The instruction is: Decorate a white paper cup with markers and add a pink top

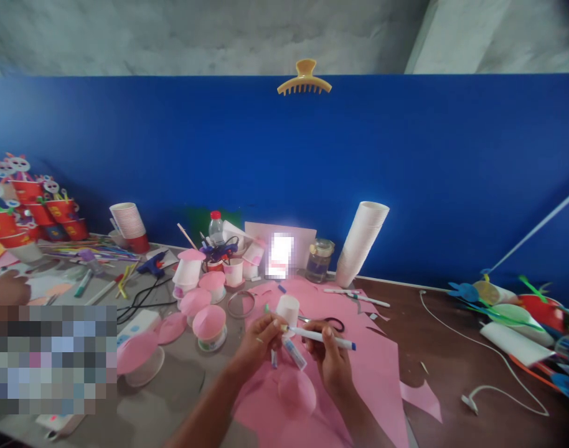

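Note:
My left hand (261, 341) is closed around several pens or markers (294, 352), their ends sticking out below my fingers. My right hand (330, 358) pinches a white marker (322, 336) with a blue cap, held level between both hands, its tip at my left fingers. Just behind my hands stands a small white paper cup (288, 309), upside down on a sheet of pink paper (373, 367). A cut pink paper circle (296, 393) lies below my hands. Black-handled scissors (331, 323) lie on the pink sheet behind my right hand.
Pink-topped white cups (210, 326) stand left of my hands, with a blue glue gun (151, 265) and cables behind. A tall stack of white cups (362, 242) leans on the blue wall. A glass jar (319, 260), red decorated cups (27, 211) far left, coloured crafts (522, 311) far right.

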The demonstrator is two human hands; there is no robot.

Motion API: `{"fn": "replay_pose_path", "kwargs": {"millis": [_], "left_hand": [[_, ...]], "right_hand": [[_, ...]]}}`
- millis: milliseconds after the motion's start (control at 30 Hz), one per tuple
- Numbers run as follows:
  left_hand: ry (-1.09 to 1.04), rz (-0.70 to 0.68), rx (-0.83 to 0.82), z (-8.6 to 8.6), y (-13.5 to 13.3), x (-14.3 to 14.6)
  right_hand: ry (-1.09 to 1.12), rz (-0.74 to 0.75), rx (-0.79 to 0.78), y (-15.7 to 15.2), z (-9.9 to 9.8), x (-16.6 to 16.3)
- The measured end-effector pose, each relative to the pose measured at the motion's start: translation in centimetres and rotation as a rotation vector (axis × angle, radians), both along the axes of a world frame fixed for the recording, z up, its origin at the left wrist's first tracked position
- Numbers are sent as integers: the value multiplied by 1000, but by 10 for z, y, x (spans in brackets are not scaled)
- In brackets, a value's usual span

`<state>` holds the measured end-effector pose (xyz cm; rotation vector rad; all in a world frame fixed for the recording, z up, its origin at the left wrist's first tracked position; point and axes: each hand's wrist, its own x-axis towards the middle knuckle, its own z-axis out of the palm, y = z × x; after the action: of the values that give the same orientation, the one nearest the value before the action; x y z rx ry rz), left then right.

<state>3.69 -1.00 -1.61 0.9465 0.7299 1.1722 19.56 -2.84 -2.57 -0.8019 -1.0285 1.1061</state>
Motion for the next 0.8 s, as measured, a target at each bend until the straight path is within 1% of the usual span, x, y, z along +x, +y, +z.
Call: {"fn": "replay_pose_path", "kwargs": {"millis": [167, 267, 400, 567, 800], "left_hand": [[109, -1, 23, -9, 0, -2], [180, 17, 24, -13, -1, 0], [230, 31, 67, -12, -5, 8], [215, 59, 107, -8, -13, 17], [145, 85, 110, -8, -20, 27]], "right_hand": [[-37, 43, 27, -2, 3, -6], [-58, 70, 47, -2, -2, -11], [-119, 55, 65, -4, -11, -18], [-166, -11, 107, -8, -12, -21], [-176, -79, 174, -9, -13, -20]]}}
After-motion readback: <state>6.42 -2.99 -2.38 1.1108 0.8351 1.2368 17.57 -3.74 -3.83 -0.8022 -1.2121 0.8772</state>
